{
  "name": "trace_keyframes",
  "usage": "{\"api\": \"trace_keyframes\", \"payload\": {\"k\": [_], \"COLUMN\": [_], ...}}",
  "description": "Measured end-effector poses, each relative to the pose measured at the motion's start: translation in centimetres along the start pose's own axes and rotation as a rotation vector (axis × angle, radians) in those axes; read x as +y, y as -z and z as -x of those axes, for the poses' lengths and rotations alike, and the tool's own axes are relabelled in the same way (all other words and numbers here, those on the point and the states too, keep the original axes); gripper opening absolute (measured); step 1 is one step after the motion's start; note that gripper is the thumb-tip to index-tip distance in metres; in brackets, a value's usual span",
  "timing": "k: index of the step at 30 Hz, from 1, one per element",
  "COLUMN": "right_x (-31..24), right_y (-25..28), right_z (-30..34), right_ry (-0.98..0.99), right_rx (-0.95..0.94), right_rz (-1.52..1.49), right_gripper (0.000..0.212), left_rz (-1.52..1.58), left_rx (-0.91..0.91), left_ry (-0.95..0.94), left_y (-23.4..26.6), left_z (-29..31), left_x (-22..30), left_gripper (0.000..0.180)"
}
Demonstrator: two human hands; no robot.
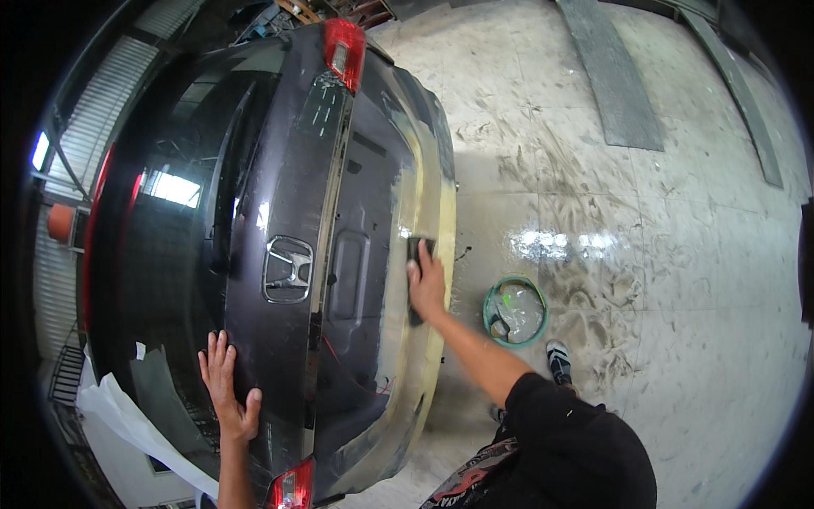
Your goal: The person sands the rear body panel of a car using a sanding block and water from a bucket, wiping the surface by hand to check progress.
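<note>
The rear of a dark grey car (284,170) takes up the left half of the view. My left hand (227,386) lies flat on its tailgate, below the rear window, fingers spread and holding nothing. My right hand (427,284) is closed on a dark sanding block (414,316), which rests against the rear bumper (413,191). Pale yellow and grey patches cover that bumper, and its surface looks wet near the block. A chrome emblem (288,270) sits on the tailgate between my two hands. The underside of the block is hidden.
A green basin (543,327) of murky water stands on the wet, smeared tile floor (695,280) beside my foot (559,363). Grey boards (615,81) lie farther off. A thin red wire (339,360) hangs by the tailgate. White sheeting (136,424) hangs at the lower left.
</note>
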State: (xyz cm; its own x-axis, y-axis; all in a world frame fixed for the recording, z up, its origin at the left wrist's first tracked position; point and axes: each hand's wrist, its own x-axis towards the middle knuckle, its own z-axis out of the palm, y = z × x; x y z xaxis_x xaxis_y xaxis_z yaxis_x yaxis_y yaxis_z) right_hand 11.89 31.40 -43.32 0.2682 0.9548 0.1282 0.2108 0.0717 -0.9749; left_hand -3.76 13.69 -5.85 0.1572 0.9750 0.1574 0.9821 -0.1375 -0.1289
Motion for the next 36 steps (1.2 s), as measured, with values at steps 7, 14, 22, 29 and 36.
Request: {"api": "trace_keyframes", "payload": {"k": [7, 14, 22, 29, 36], "right_x": [-1.3, -0.2, -1.2, -1.8, -0.2], "right_y": [1.1, 1.8, 1.0, 0.5, 0.6], "right_z": [-4.4, -12.5, -8.6, -8.2, -17.5], "right_ry": [-0.045, -0.250, -0.119, -0.119, -0.293], "right_rx": [-0.093, -0.166, -0.102, -0.181, -0.224], "right_rz": [-0.096, -0.102, -0.103, -0.062, -0.016], "right_gripper": [0.055, 0.053, 0.053, 0.057, 0.055], "left_rz": [-0.026, -0.018, -0.022, -0.028, -0.030], "left_rx": [-0.037, -0.034, -0.037, -0.045, -0.057], "left_ry": [0.035, 0.031, 0.060, 0.094, 0.080], "left_y": [0.1, -0.2, 0.2, 0.4, 0.0], "left_z": [0.1, -0.9, -0.3, 0.3, -0.7], "left_x": [0.2, 0.5, 0.4, 0.3, 0.3], "left_gripper": [0.071, 0.072, 0.073, 0.074, 0.075]}}
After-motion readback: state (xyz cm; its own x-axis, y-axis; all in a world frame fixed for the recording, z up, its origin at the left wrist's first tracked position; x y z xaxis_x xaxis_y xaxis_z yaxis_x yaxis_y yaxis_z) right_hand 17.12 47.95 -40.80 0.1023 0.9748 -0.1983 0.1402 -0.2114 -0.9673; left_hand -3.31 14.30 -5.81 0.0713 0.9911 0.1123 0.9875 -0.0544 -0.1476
